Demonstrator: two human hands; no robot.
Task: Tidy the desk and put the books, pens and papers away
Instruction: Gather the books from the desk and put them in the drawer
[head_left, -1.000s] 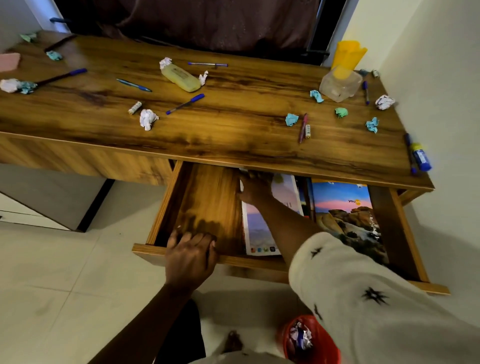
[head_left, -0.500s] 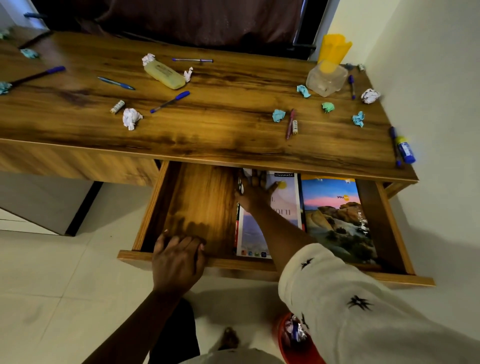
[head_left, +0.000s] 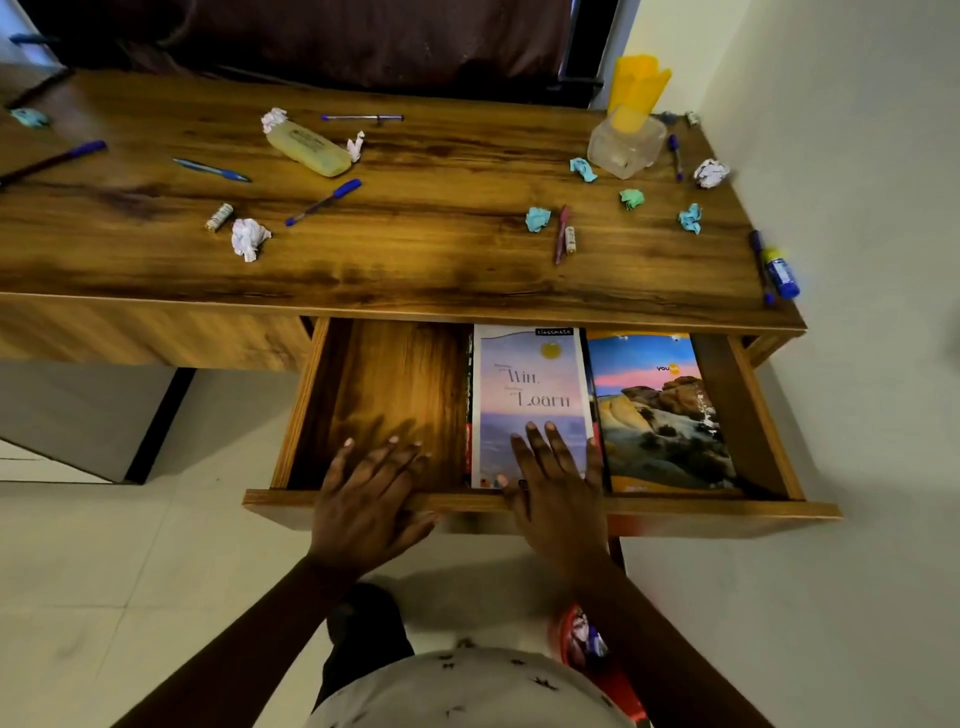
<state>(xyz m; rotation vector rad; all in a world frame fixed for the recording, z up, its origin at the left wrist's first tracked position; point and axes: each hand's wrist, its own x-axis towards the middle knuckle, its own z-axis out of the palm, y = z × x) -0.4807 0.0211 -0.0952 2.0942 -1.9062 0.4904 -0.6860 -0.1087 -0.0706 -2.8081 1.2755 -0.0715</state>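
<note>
The desk drawer (head_left: 675, 506) stands pulled out. Inside lie two notebooks side by side: a pale purple one (head_left: 530, 384) and a rock-landscape one (head_left: 660, 410) to its right. My left hand (head_left: 371, 499) rests over the drawer's front edge with straight fingers reaching above the bare drawer floor. My right hand (head_left: 556, 483) lies over the same edge, its fingers spread on the lower end of the purple notebook. On the desktop (head_left: 441, 260) lie several pens, such as a blue one (head_left: 322, 201), and several crumpled paper balls, such as a white one (head_left: 248, 237).
A yellow pencil case (head_left: 307, 148) lies at the back, a clear box with a yellow cup (head_left: 628, 140) at the back right, a glue stick (head_left: 779, 272) near the right edge. A red bin (head_left: 592, 649) with scraps stands on the floor by my right arm. A wall runs along the right.
My right hand has drawn back from deep in the drawer to its front edge. The purple notebook now lies uncovered and straight. My left hand's fingers have straightened over the edge.
</note>
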